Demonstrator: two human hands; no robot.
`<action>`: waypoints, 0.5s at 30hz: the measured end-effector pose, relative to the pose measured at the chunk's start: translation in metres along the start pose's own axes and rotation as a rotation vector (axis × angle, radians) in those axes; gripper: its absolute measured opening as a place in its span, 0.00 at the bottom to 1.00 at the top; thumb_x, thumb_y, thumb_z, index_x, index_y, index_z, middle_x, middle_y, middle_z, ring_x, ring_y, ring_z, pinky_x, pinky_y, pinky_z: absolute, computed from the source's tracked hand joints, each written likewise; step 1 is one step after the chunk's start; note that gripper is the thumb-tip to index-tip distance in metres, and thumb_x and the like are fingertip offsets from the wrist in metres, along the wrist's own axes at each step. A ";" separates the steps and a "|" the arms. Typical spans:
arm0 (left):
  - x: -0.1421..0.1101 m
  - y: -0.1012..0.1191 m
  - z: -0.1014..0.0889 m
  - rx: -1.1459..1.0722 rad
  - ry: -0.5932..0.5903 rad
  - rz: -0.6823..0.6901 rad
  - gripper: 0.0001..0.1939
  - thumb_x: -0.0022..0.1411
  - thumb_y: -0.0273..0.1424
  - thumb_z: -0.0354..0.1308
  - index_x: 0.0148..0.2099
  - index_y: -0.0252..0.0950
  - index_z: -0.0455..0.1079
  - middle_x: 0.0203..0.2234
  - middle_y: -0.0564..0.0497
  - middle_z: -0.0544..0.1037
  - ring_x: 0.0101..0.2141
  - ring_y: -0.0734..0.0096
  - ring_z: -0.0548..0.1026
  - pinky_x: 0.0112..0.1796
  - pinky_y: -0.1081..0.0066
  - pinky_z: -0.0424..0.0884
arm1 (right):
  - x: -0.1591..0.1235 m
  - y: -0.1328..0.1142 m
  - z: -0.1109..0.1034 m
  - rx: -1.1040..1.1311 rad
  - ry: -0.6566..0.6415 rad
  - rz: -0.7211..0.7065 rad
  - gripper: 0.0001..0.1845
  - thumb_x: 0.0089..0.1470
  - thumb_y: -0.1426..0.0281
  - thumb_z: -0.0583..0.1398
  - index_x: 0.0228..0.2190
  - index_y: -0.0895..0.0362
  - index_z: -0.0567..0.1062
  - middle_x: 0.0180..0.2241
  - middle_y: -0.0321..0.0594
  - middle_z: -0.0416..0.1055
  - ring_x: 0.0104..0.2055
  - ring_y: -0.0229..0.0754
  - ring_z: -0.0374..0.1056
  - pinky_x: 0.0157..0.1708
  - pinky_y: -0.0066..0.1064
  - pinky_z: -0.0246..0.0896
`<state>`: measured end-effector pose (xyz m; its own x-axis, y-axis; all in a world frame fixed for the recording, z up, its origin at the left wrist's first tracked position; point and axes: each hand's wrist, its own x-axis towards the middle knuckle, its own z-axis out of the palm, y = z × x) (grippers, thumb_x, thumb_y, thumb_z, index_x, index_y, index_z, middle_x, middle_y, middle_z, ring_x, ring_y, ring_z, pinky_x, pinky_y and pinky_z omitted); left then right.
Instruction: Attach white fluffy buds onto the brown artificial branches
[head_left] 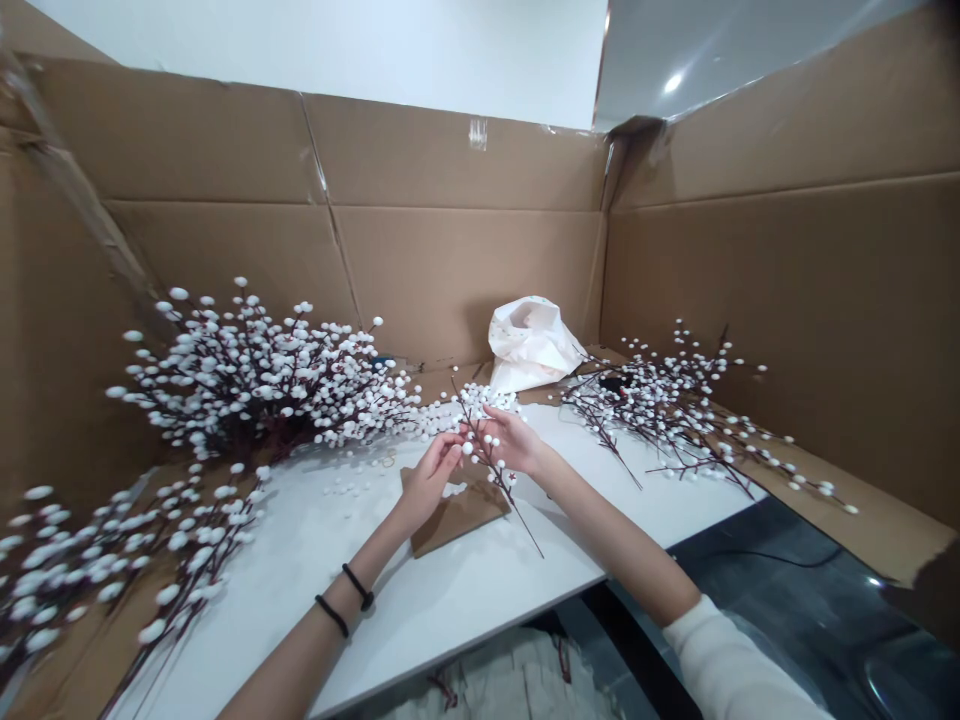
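Note:
My right hand [514,438] is closed around a thin dark twig [501,478] studded with small white balls, holding it above the white table [465,590]. The twig's bare stem slants down toward me. My left hand [433,472] pinches at a white ball on the same twig, fingertips together. Under both hands lies a brown cardboard piece [457,515]. Loose white balls [352,485] are scattered on the table just left of the hands.
A big heap of white-ball branches [255,380] fills the left side, more branches [90,570] lie nearer at the far left, and another pile [675,410] sits at the right. A white plastic bag [529,345] stands at the back. Cardboard walls [450,250] enclose the table.

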<state>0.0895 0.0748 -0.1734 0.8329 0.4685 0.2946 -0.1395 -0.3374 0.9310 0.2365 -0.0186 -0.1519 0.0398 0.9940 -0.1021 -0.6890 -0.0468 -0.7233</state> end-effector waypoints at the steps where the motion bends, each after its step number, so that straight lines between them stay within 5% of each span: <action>1: 0.000 0.000 0.000 -0.004 -0.001 -0.003 0.13 0.60 0.41 0.48 0.40 0.38 0.63 0.26 0.55 0.65 0.29 0.75 0.64 0.32 0.76 0.61 | 0.001 0.000 -0.001 0.007 0.021 -0.008 0.22 0.59 0.59 0.47 0.31 0.62 0.72 0.23 0.40 0.69 0.24 0.36 0.64 0.27 0.26 0.60; 8: -0.004 0.005 0.003 0.018 -0.009 -0.010 0.13 0.60 0.41 0.48 0.40 0.38 0.63 0.25 0.55 0.65 0.29 0.75 0.64 0.33 0.76 0.62 | 0.006 0.007 -0.003 -0.022 0.047 -0.075 0.01 0.46 0.76 0.56 0.25 0.60 0.68 0.25 0.35 0.68 0.24 0.32 0.63 0.27 0.24 0.59; 15: -0.003 0.011 -0.002 -0.002 0.101 0.056 0.16 0.61 0.43 0.46 0.44 0.39 0.64 0.26 0.55 0.66 0.28 0.77 0.65 0.31 0.77 0.62 | 0.005 0.008 -0.002 -0.040 0.060 -0.215 0.10 0.45 0.65 0.62 0.26 0.59 0.69 0.25 0.33 0.66 0.25 0.31 0.61 0.28 0.24 0.58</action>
<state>0.0844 0.0716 -0.1637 0.7652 0.5291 0.3668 -0.1857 -0.3642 0.9126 0.2325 -0.0144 -0.1599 0.2264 0.9739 0.0175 -0.6304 0.1602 -0.7595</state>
